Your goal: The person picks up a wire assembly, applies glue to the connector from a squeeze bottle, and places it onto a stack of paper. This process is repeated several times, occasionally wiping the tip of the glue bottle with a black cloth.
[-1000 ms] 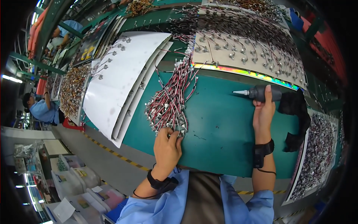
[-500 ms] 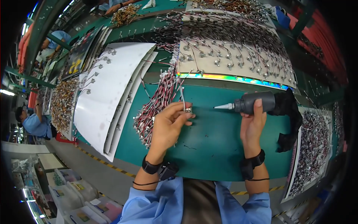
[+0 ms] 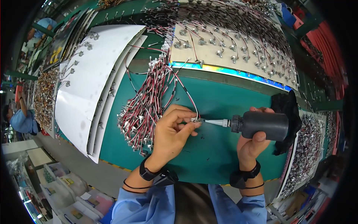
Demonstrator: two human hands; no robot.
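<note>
My left hand [image 3: 172, 131] pinches the metal terminal [image 3: 195, 120] at the end of a red, white and black wire lead [image 3: 181, 86] above the green table mat [image 3: 220, 149]. My right hand [image 3: 253, 139] grips a black squeeze bottle [image 3: 263, 125] lying on its side. Its thin white nozzle [image 3: 214, 122] points left and touches the terminal. A pile of similar wire leads [image 3: 143, 104] lies just left of my left hand. Both wrists wear black straps.
A beige board [image 3: 231, 56] studded with terminals and wires stands behind the mat. White sheets [image 3: 85, 82] with parts lie at the left. A black cloth [image 3: 289, 112] sits behind the bottle. Trays of small metal parts [image 3: 309, 153] are at right. Another person [image 3: 18, 119] works far left.
My left hand lifted one lead out of the pile and brought it right. My right hand moved the bottle left until the nozzle met the terminal.
</note>
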